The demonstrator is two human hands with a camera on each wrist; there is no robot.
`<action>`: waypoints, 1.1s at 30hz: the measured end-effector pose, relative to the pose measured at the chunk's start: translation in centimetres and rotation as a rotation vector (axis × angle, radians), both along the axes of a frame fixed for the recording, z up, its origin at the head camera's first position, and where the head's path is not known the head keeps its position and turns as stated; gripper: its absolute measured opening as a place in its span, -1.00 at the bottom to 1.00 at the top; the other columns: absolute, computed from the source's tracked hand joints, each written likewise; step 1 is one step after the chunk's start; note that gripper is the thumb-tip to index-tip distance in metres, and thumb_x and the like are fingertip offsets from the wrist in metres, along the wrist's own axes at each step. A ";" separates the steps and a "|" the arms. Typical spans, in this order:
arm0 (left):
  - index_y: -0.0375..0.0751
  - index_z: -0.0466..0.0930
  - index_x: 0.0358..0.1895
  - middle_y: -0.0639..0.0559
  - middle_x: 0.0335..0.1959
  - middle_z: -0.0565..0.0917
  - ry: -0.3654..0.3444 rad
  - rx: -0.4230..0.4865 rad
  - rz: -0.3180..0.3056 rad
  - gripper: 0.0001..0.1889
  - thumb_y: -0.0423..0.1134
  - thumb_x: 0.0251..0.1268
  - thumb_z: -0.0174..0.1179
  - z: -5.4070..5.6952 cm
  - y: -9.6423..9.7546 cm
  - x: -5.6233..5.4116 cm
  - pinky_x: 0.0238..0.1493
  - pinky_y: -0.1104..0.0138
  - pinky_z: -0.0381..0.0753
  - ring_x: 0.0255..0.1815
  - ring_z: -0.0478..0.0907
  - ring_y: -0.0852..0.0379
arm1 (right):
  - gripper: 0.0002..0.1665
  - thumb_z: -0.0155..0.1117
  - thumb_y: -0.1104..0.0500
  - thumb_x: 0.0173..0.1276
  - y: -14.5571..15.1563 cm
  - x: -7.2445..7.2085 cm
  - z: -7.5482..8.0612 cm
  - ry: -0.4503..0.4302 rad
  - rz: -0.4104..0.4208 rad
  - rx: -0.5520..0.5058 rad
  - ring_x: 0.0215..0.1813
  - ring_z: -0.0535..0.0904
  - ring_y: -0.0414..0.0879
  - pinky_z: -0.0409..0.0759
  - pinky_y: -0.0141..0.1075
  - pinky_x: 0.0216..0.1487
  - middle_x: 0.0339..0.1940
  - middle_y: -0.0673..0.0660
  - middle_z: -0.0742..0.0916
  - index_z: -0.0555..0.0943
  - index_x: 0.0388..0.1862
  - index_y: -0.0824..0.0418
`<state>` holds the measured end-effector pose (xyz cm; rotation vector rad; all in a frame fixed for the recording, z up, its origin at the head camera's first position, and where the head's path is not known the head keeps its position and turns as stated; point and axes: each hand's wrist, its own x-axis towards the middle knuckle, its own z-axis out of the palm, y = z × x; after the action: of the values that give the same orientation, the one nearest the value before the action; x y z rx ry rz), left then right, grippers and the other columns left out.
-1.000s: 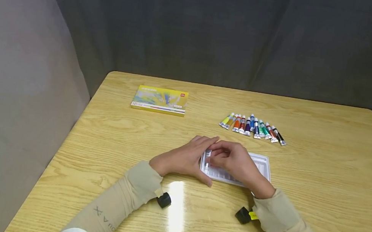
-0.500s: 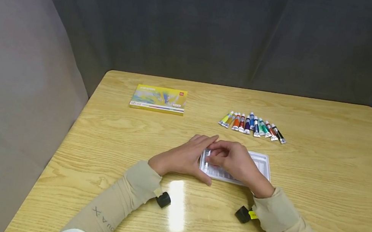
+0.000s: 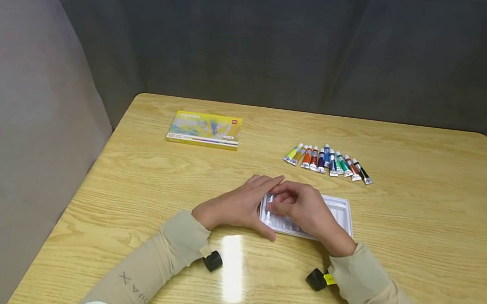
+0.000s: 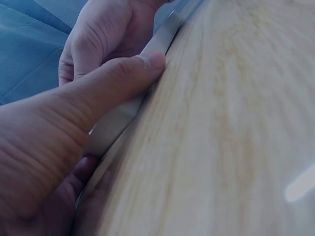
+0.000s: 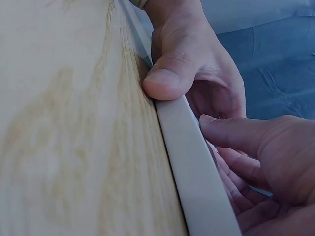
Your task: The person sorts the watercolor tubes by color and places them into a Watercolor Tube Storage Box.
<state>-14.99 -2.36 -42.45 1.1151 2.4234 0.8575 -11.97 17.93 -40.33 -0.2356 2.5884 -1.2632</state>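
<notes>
A white plastic tray (image 3: 343, 214) with moulded slots lies on the table in the head view. My left hand (image 3: 244, 206) grips its left end, thumb at the near edge and fingers toward the far edge. The left wrist view shows that thumb against the side wall of the tray (image 4: 115, 123). My right hand (image 3: 306, 210) reaches over the tray, its bent fingers pinching a white paint tube (image 3: 268, 214) that lies in the leftmost slot. The fingers hide part of that tube. In the right wrist view the right hand (image 5: 290, 157) is close beside the left thumb.
Several coloured paint tubes (image 3: 331, 163) lie in a row beyond the tray. Farther left is a yellow paint box (image 3: 204, 130). The wooden table (image 3: 434, 219) ends at a dark curtain (image 3: 256, 38) behind and a grey partition (image 3: 17, 121) on the left.
The head view has shifted slightly. Both hands keep nearly the same pose at the tray, and the white tube stays in the leftmost slot.
</notes>
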 end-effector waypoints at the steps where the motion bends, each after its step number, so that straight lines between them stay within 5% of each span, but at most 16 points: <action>1: -0.07 -0.14 0.72 0.05 0.64 0.22 0.001 0.002 0.000 0.38 0.31 -0.08 0.59 0.0 0.0 0.0 0.69 0.15 0.19 0.67 0.09 0.08 | -0.64 0.51 0.20 0.28 0.0 0.0 0.0 -0.003 -0.001 0.001 -0.29 0.65 -0.17 0.60 -0.46 -0.25 -0.26 0.09 0.80 0.73 0.05 0.23; 13: 0.09 0.09 0.65 0.14 0.52 0.36 0.015 0.053 -0.015 0.23 0.26 -0.10 0.62 -0.1 -0.1 -0.2 0.61 0.20 0.29 0.54 0.22 0.15 | -0.69 0.53 0.15 0.28 -0.1 -0.1 0.1 -0.006 -0.003 0.008 -0.30 0.63 -0.18 0.58 -0.44 -0.26 -0.27 0.09 0.79 0.75 -0.02 0.20; 33: 0.10 0.11 0.64 0.15 0.53 0.36 0.021 0.053 -0.017 0.20 0.29 -0.09 0.60 -0.3 -0.1 -0.2 0.60 0.20 0.31 0.54 0.22 0.16 | -0.67 0.54 0.09 0.29 0.0 -0.1 -0.2 -0.002 -0.003 0.012 -0.28 0.64 -0.17 0.59 -0.44 -0.23 -0.25 0.08 0.79 0.76 -0.01 0.16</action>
<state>-15.20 -2.44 -42.72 1.1681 2.4172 0.9136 -12.09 17.96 -40.50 -0.2274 2.5948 -1.2478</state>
